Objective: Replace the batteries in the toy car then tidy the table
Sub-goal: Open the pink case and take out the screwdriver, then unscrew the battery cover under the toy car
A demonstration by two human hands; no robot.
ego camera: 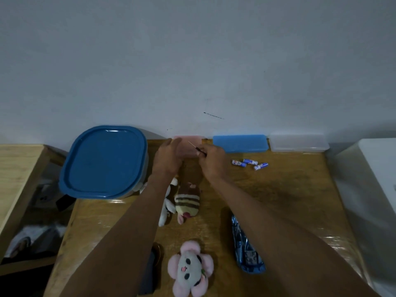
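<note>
Batteries [249, 164] lie loose in a small cluster right of centre, three of them, just below the blue case [240, 143] against the wall. They look light, hard and smooth, apt to roll, so each is best pinched across its middle. Toward the upper middle of the frame, the right hand [211, 160] pinches a thin screwdriver [196, 148] between thumb and fingertips, its tip angled up-left over the pink case [189, 138]. The left hand [168, 157] reaches forward beside it, fingers loosely spread and slightly curled, holding nothing I can see. No toy car is clearly recognisable; a dark blue patterned object [246, 251] lies at lower right.
</note>
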